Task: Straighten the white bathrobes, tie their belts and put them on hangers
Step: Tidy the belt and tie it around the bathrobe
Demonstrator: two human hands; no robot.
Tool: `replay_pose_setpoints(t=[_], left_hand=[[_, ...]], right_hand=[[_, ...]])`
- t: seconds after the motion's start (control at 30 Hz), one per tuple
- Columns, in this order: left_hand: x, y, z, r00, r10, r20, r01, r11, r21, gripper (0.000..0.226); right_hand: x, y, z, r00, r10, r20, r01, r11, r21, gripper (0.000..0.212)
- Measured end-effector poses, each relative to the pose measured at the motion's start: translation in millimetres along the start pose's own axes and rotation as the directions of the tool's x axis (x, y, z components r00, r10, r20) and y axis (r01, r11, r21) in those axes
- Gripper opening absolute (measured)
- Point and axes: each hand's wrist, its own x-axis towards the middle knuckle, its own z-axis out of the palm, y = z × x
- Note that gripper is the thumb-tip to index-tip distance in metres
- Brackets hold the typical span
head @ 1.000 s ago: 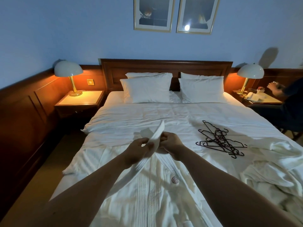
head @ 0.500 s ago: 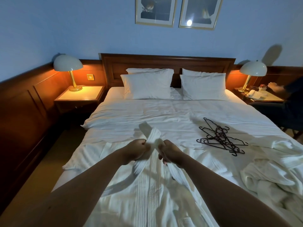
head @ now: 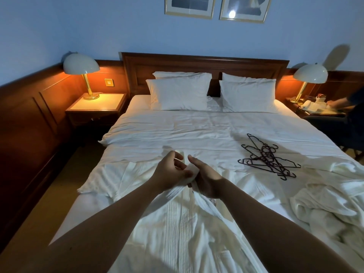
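— Where's the belt [head: 190,174]?

— Between my hands, over the bathrobe [head: 177,229] spread on the bed [head: 157,131]. Left hand [head: 170,174] pinches it; right hand [head: 205,180] curls round it.

— How will it handle?

— Soft, light and floppy, I'd judge. I'd grip near the crossing so the knot doesn't slacken.

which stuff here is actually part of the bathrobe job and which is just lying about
Part of the job:
- white ribbed bathrobe spread on the bed
- its white fabric belt, held between left hand and right hand
- pile of dark wire hangers
- crumpled white bathrobes

Lying about:
- white pillows
- dome lamps
- wooden nightstand
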Motion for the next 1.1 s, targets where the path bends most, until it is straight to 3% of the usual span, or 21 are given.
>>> replay_pose_setpoints(t=[0.03, 0.1, 0.17, 0.2, 0.27, 0.33, 0.4, 0.47, 0.5, 0.53, 0.6, 0.63, 0.67, 0.77, 0.83, 0.97, 1.1], left_hand=[[-1, -4, 3, 1.0, 0.024, 0.014, -0.023, 1.0, -0.014, 0.059], [-7, -11, 9, 0.998, 0.069, 0.007, -0.069, 0.998, 0.011, 0.054], [-10, -24, 11, 0.998, 0.055, -0.023, -0.054, 0.997, 0.054, 0.052], [-11, -32, 11, 1.0, 0.004, -0.004, -0.004, 0.998, 0.06, 0.057], [-14, -44, 9, 0.986, -0.099, 0.134, 0.074, 0.981, 0.179, 0.052], [-17, -54, 3, 0.964, -0.134, 0.229, 0.042, 0.929, 0.368, 0.014], [-15, -64, -5, 0.971, -0.118, 0.209, 0.016, 0.9, 0.435, 0.016], [-8, -78, -17, 0.977, -0.117, 0.178, 0.049, 0.937, 0.347, 0.011], [-4, -83, -23, 0.978, -0.115, 0.173, 0.058, 0.952, 0.301, 0.022], [0, -83, -28, 0.976, -0.139, 0.17, 0.095, 0.965, 0.244, 0.03], [-3, -67, -37, 0.976, -0.158, 0.147, 0.131, 0.976, 0.176, 0.022], [-6, -57, -38, 0.977, -0.148, 0.153, 0.128, 0.983, 0.133, 0.024], [-6, -51, -37, 0.979, -0.154, 0.134, 0.148, 0.987, 0.055, 0.03], [-7, -50, -36, 0.963, -0.218, 0.155, 0.239, 0.962, -0.13, 0.038], [-3, -65, -36, 0.94, -0.32, 0.118, 0.335, 0.929, -0.157, 0.045], [-4, -85, -25, 0.902, -0.407, 0.142, 0.427, 0.888, -0.171, 0.038], [-7, -99, -13, 0.852, -0.435, 0.29, 0.522, 0.738, -0.427, 0.043]], right_hand=[[6, 3, -1, 0.99, 0.032, -0.139, -0.036, 0.999, -0.024, 0.042], [16, 10, -5, 0.899, 0.054, -0.434, -0.044, 0.998, 0.034, 0.035], [18, 11, -6, 0.825, 0.026, -0.565, 0.063, 0.989, 0.137, 0.028], [19, 9, -7, 0.823, 0.0, -0.568, 0.137, 0.97, 0.198, 0.026], [17, 5, -7, 0.867, -0.072, -0.493, 0.232, 0.934, 0.272, 0.033], [14, 5, -8, 0.911, -0.116, -0.396, 0.192, 0.969, 0.158, 0.049], [9, 5, -12, 0.948, -0.148, -0.281, 0.132, 0.988, -0.074, 0.033], [2, 6, -14, 0.983, -0.152, -0.106, 0.119, 0.957, -0.263, 0.01], [-1, 6, -14, 0.991, -0.131, -0.009, 0.116, 0.908, -0.402, 0.009], [-3, 5, -11, 0.996, -0.081, 0.044, 0.092, 0.801, -0.591, 0.009], [1, 8, -6, 0.999, -0.032, 0.037, 0.047, 0.391, -0.919, 0.007], [5, 11, -3, 0.998, -0.058, 0.012, 0.021, 0.16, -0.987, 0.016], [6, 13, 2, 0.994, -0.106, -0.02, -0.02, 0.005, -1.0, 0.022], [5, 24, 14, 0.938, -0.345, -0.012, -0.069, -0.154, -0.986, 0.036], [8, 38, 17, 0.896, -0.444, -0.009, -0.096, -0.173, -0.98, 0.038], [13, 63, 16, 0.886, -0.464, -0.011, -0.047, -0.066, -0.997, 0.041], [13, 78, 11, 0.926, -0.376, 0.04, 0.082, 0.095, -0.992, 0.037]])
